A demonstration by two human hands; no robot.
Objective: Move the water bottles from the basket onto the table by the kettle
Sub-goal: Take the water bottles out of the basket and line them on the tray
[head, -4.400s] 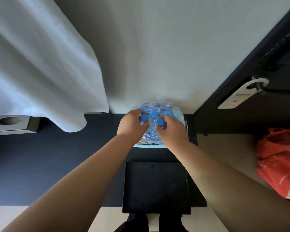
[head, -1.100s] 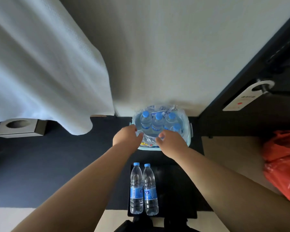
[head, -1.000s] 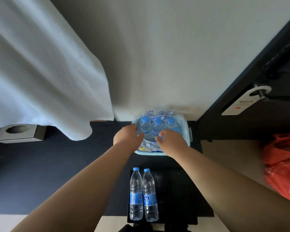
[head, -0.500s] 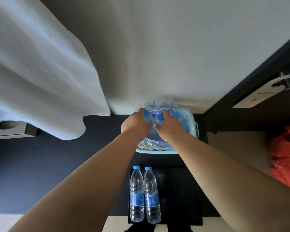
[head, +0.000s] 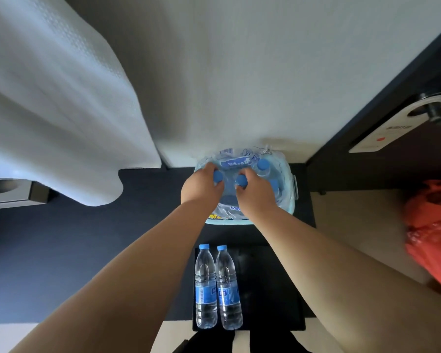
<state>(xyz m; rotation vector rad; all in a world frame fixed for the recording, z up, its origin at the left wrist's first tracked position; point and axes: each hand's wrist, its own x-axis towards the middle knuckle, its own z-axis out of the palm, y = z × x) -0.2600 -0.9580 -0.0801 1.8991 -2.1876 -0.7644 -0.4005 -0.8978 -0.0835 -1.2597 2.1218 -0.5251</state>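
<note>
A light blue basket (head: 292, 197) lined with clear plastic wrap sits on the dark floor against the white wall. Inside stand water bottles with blue caps. My left hand (head: 201, 187) grips the neck of one bottle (head: 218, 176). My right hand (head: 255, 193) grips the neck of another bottle (head: 240, 180). A third bottle (head: 262, 165) stands free at the basket's back right, with one more cap half hidden behind my right hand. Two bottles (head: 206, 286) (head: 228, 289) stand side by side on a black tray-like surface (head: 270, 289) close below me.
A white towel or cloth (head: 56, 98) hangs at the left. A grey tissue box (head: 8, 192) sits at the far left. A dark door with a white door hanger (head: 392, 128) is at the right, and an orange plastic bag (head: 433, 233) lies on the beige floor.
Both hands moved from the basket's front rim further in and closed round two bottle necks. The two bottles on the black surface stayed put.
</note>
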